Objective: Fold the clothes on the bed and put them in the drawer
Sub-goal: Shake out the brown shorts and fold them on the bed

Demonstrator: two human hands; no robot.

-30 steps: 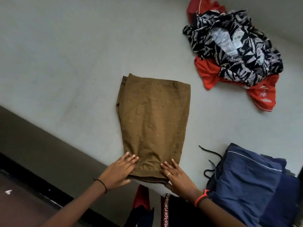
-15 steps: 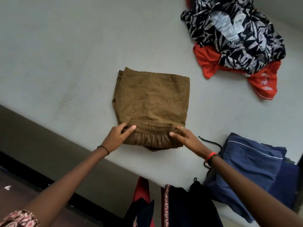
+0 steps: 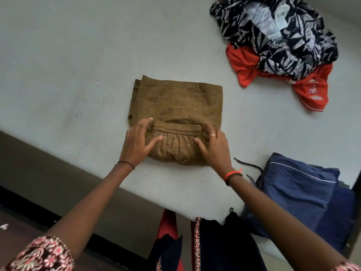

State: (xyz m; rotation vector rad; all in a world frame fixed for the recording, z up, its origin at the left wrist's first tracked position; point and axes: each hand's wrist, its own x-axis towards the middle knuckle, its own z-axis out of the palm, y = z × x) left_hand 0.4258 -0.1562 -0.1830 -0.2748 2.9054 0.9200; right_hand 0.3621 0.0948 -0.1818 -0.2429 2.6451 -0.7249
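Brown patterned trousers (image 3: 179,102) lie on the grey bed (image 3: 78,55), folded up with the elastic waistband laid over the near half. My left hand (image 3: 137,143) presses flat on the left side of the fold, fingers spread. On the fold's right side rests my right hand (image 3: 214,146), fingers straight, a ring on one finger. Neither hand curls round the cloth.
A black-and-white leaf-print garment (image 3: 277,34) lies heaped over a red shirt (image 3: 310,90) at the far right. Folded blue clothes (image 3: 300,192) with a dark drawstring sit at the near right. The bed's edge (image 3: 136,194) runs diagonally; dark floor lies beyond it.
The near end of the trousers with the waistband was lifted and folded over the far half. Both hands then let go and now press flat on the fold.
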